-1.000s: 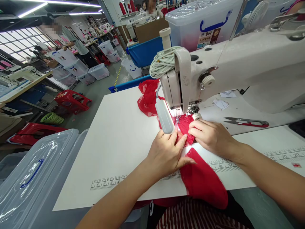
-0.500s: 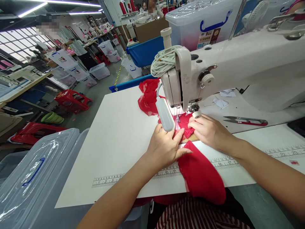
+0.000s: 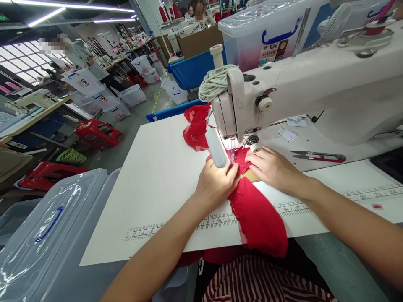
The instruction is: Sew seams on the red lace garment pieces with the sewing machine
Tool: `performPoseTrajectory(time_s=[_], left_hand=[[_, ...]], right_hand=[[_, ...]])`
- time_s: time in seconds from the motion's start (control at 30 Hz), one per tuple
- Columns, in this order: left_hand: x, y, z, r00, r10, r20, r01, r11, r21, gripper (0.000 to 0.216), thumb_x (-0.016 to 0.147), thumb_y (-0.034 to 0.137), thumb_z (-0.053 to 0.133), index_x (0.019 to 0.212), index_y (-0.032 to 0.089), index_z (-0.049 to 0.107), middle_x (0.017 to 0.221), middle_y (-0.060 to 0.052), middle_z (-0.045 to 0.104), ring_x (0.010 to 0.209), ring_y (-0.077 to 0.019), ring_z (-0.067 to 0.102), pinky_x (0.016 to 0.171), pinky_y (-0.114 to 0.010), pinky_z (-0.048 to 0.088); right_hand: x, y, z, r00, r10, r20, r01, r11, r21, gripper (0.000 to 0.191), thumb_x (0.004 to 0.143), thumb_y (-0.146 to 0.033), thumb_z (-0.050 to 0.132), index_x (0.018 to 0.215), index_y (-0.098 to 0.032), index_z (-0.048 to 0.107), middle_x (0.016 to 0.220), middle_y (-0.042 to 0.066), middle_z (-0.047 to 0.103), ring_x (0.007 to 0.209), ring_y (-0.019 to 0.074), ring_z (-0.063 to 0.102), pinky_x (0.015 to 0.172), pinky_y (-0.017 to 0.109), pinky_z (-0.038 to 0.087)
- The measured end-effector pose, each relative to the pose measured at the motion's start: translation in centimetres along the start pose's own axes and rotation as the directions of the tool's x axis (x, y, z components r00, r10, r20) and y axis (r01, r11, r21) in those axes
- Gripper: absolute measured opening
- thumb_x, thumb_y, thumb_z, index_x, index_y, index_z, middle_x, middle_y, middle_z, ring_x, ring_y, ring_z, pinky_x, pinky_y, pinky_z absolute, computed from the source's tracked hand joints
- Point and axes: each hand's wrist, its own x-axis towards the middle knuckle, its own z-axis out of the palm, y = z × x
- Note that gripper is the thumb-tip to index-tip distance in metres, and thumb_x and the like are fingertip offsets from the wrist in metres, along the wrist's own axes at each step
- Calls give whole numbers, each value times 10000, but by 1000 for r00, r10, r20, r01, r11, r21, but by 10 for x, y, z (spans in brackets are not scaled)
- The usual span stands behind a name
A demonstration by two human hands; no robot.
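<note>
A red lace-edged garment piece (image 3: 258,214) runs from under the needle of the white sewing machine (image 3: 292,88), across the table's front edge and down toward my lap. My left hand (image 3: 217,178) pinches its edge with thumb and fingers, left of and just in front of the presser foot (image 3: 233,155). On the right of the foot, my right hand (image 3: 272,170) has its bent fingers closed on the lace part (image 3: 242,161). A grey lamp head (image 3: 217,147) partly covers the left fingers. More sheer red fabric (image 3: 195,132) lies behind the needle.
Thread snips (image 3: 319,156) and paper scraps (image 3: 288,134) lie right of the needle. A printed ruler (image 3: 217,220) runs along the white tabletop (image 3: 151,176). Lidded plastic boxes (image 3: 59,218) stand at the left; another box (image 3: 264,33) is behind the machine. Other people are farther back.
My left thumb, stretched out before, is now drawn in against the fabric. The front part of the red piece has swung slightly left. The view has shifted a little.
</note>
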Motion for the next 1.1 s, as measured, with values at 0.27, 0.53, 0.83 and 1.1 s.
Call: performPoseTrajectory(time_s=[0.27, 0.53, 0.83, 1.1], left_hand=[[-1, -3, 21, 976, -180, -124, 122, 920, -373, 237, 946, 135, 390, 809, 174, 580, 996, -70, 670, 851, -162, 609, 651, -276, 480], [10, -14, 22, 946, -322, 42, 262, 678, -687, 173, 959, 179, 395, 852, 191, 529, 759, -8, 612, 699, -134, 582, 719, -274, 512], [9, -9, 23, 930, -356, 94, 321, 661, -678, 106, 840, 134, 536, 882, 177, 623, 862, -26, 661, 810, -160, 627, 761, -299, 530], [6, -8, 25, 963, -263, -52, 200, 836, -511, 258, 968, 279, 454, 873, 162, 664, 726, -33, 593, 684, -152, 548, 654, -285, 465]], right_hand=[[4, -12, -17, 984, 124, 129, -102, 982, -162, 159, 881, -195, 518, 974, -184, 647, 1085, 57, 670, 777, 183, 568, 543, 299, 308], [13, -22, -7, 979, 192, 67, -185, 979, -89, 253, 932, -282, 444, 958, -224, 689, 933, 16, 711, 661, 146, 580, 500, 284, 238], [9, -15, 5, 975, 190, -118, -178, 979, 98, 276, 944, -260, 436, 850, -219, 692, 828, 4, 707, 669, 126, 589, 535, 247, 322], [7, -20, 2, 974, 164, -154, -199, 947, -250, 222, 869, -247, 466, 891, -173, 674, 700, 41, 621, 448, 111, 433, 454, 291, 157]])
